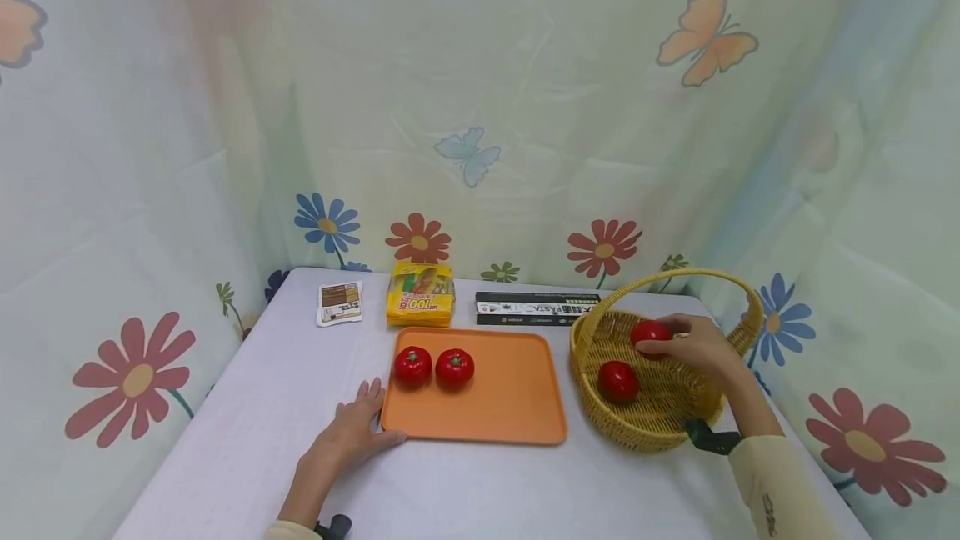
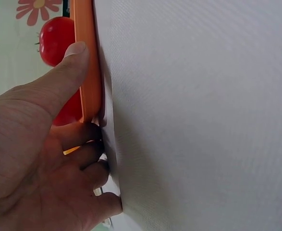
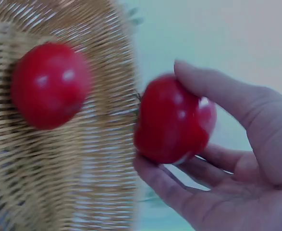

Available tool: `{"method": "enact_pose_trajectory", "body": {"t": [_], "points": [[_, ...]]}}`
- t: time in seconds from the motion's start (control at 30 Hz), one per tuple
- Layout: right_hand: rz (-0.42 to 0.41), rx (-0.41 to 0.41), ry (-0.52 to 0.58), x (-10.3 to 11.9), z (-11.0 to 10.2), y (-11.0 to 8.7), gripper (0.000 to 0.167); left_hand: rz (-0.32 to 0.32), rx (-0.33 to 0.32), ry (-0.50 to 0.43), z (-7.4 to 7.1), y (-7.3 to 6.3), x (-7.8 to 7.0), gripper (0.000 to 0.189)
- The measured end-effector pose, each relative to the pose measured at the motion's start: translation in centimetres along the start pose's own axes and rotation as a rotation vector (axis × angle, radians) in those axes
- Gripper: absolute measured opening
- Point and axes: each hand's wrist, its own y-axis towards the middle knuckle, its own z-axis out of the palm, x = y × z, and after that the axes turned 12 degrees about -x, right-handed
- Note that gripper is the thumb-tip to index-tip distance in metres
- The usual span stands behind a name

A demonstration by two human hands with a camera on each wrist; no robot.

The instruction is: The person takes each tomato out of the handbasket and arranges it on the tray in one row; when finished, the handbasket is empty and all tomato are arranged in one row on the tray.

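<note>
My right hand [image 1: 701,347] grips a red tomato [image 3: 172,122] between thumb and fingers, above the wicker basket [image 1: 637,432]. Another tomato [image 1: 618,382] lies inside the basket, below and to the left of the held one. At the near left corner of the orange tray [image 1: 510,390], my left hand [image 1: 348,436] rests with fingers spread on the table. Its thumb [image 2: 76,60] touches the tray's rim, while the other fingers lie along the corner. Side by side on the tray's left part sit two tomatoes, the left one [image 1: 412,367] and the right one [image 1: 454,368].
Behind the tray stand a yellow packet [image 1: 421,297] and a long dark pasta box [image 1: 525,308]. A small white sachet [image 1: 340,303] lies at the back left. The basket's tall handle [image 1: 675,272] arches over it. A patterned curtain [image 1: 465,65] surrounds the white table [image 1: 480,490].
</note>
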Motion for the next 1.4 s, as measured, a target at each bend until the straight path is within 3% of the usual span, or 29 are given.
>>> {"method": "enact_pose_trajectory", "body": {"t": [0.1, 0.2, 0.3, 0.4, 0.47, 0.57, 0.73, 0.9, 1.1, 1.4], "points": [[-0.118, -0.01, 0.023, 1.0, -1.3, -3.3, 0.086, 0.005, 0.005, -0.005, 0.0, -0.1, -0.3, 0.098], [-0.24, 0.01, 0.13, 2.0, -1.4, -6.6, 0.073, 0.012, 0.006, 0.0, -0.2, -0.1, -0.5, 0.097], [-0.345, 0.09, 0.314, 3.3, 0.2, -8.9, 0.061, 0.008, 0.011, 0.004, -0.3, -0.1, -0.5, 0.098], [-0.397, 0.183, 0.457, 4.8, 3.0, -10.0, 0.054, 0.001, 0.016, 0.004, -0.3, -0.1, -0.4, 0.098], [-0.39, 0.233, 0.526, 5.8, 5.3, -10.1, 0.051, -0.001, 0.014, 0.0, -0.3, -0.1, -0.2, 0.098], [-0.322, 0.238, 0.562, 7.2, 8.9, -9.6, 0.052, 0.006, 0.01, -0.009, -0.2, 0.0, -0.1, 0.097], [-0.148, 0.148, 0.57, 8.5, 14.8, -8.0, 0.053, 0.004, 0.007, -0.003, 0.0, 0.0, 0.1, 0.097], [-0.059, 0.085, 0.485, 9.0, 18.5, -6.0, 0.06, 0.015, 0.0, -0.004, 0.0, -0.1, 0.1, 0.095], [-0.097, 0.034, 0.375, 8.8, 21.4, -4.3, 0.056, 0.022, 0.0, -0.007, 0.0, 0.0, 0.1, 0.095], [-0.23, -0.015, 0.449, 7.7, 23.5, -3.9, 0.063, 0.023, -0.001, 0.0, 0.0, 0.1, 0.3, 0.095]]}}
